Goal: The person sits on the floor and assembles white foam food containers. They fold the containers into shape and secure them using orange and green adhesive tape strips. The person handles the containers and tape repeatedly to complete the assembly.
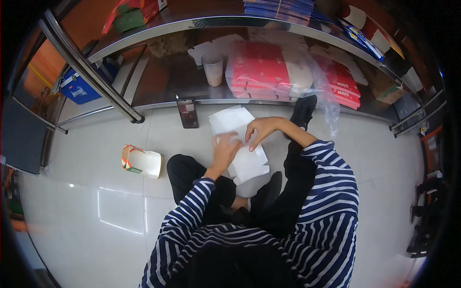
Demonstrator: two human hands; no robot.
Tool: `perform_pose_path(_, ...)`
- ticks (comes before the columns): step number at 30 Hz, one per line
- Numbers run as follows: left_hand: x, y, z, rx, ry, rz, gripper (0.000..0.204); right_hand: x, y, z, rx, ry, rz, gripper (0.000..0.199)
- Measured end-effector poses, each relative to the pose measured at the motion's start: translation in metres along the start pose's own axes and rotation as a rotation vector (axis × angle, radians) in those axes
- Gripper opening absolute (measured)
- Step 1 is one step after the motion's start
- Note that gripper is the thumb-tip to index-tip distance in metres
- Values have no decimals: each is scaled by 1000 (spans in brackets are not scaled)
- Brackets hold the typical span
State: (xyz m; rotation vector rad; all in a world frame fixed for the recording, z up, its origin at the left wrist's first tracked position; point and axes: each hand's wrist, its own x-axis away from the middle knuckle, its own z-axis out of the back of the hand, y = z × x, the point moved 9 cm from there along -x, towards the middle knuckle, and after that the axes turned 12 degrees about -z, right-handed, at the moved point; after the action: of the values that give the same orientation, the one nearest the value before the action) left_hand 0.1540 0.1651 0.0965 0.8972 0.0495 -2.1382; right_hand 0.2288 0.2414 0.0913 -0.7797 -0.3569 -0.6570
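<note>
White flat card sheets [254, 161], like unfolded carton blanks, lie on the floor between my legs. Over their left part is my left hand [225, 150], its bent fingers smeared by motion, so I cannot tell whether they grip anything. My right hand [262, 128] hovers at or just above the upper right of the card. Its thumb and fingers curve downward with a gap between them, and no held thing shows there. Whether its fingertips touch the card is unclear. A small folded carton [144, 162], white inside with orange and green outside, rests on the floor to the left.
A dark phone [188, 114] leans against the metal shelf [221, 102] ahead. On the lower shelf are a plastic cup [213, 69] and plastic-wrapped red card stacks [261, 67]. Blue flat stacks [278, 10] sit above. A blue box [79, 89] is at far left.
</note>
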Motion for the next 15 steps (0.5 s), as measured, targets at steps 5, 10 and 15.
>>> perform_pose_path(5,-45,-8,75,30,335,134,32,34,-41,67,78,454,183,19)
perform_pose_path(10,-23,-20,142,85,720,304,43,155,-89,143,360,1190,94,13)
perform_pose_path(15,25,-36,140,300,586,556,42,242,-70,158,427,1461,-266,14)
